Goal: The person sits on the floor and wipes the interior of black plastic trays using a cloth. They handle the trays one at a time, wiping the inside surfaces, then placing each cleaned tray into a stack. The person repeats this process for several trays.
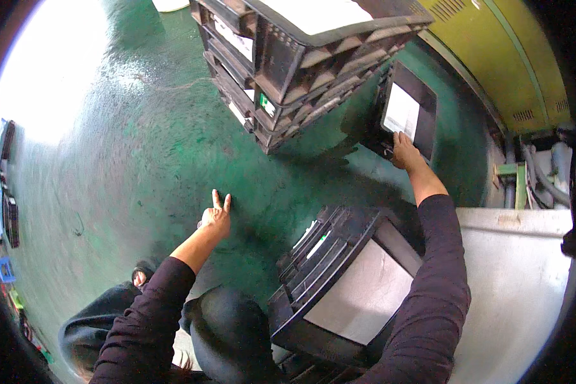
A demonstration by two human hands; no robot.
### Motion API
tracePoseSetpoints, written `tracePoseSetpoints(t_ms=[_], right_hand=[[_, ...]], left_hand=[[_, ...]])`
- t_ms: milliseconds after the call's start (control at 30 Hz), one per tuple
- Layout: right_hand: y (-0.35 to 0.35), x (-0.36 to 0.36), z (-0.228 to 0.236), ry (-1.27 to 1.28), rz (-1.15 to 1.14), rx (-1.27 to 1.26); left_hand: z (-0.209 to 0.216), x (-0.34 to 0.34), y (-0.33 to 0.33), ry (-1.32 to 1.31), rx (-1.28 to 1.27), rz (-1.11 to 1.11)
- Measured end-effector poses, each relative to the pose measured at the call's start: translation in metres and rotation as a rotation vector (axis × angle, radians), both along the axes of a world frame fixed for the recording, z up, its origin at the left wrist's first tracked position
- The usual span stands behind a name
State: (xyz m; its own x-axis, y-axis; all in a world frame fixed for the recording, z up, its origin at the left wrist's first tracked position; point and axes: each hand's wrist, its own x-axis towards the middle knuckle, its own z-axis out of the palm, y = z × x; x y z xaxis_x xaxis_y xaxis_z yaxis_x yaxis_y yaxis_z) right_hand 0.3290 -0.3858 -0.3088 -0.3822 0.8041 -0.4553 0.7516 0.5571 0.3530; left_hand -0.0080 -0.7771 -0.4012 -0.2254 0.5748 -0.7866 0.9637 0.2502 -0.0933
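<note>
My left hand (216, 221) hovers over the green floor, two fingers stretched forward and the others folded; I see nothing held in it. Out to the right, my right hand (406, 152) is at the near edge of a black rectangular tray (427, 121), its fingers bent over the rim. A white sheet (402, 112) lies inside that tray. Between my arms sits a stack of black plastic crates (313, 265), a pale grey sheet (365, 291) covering the upper one. My right forearm hides part of this stack.
Ahead stands a taller stack of black ribbed crates (281, 70), with white content on top. A yellow-green metal cabinet (515, 57) is at the upper right, a pale metal panel (509, 281) below it. Dark and blue objects (6, 185) line the far left.
</note>
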Motion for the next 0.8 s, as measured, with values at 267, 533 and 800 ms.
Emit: tracePoseSetpoints(t_ms=[267, 533, 800], right_hand=[[0.030, -0.008, 0.017, 0.042, -0.380, -0.307], [-0.033, 0.028, -0.025, 0.205, -0.280, -0.043], [-0.027, 0.150, 0.195, 1.015, -0.607, -0.236]], left_hand=[[0.007, -0.001, 0.003, -0.023, -0.017, -0.012], [-0.002, 0.001, 0.003, 0.008, -0.076, 0.036], [-0.021, 0.003, -0.003, 0.013, -0.059, 0.032]])
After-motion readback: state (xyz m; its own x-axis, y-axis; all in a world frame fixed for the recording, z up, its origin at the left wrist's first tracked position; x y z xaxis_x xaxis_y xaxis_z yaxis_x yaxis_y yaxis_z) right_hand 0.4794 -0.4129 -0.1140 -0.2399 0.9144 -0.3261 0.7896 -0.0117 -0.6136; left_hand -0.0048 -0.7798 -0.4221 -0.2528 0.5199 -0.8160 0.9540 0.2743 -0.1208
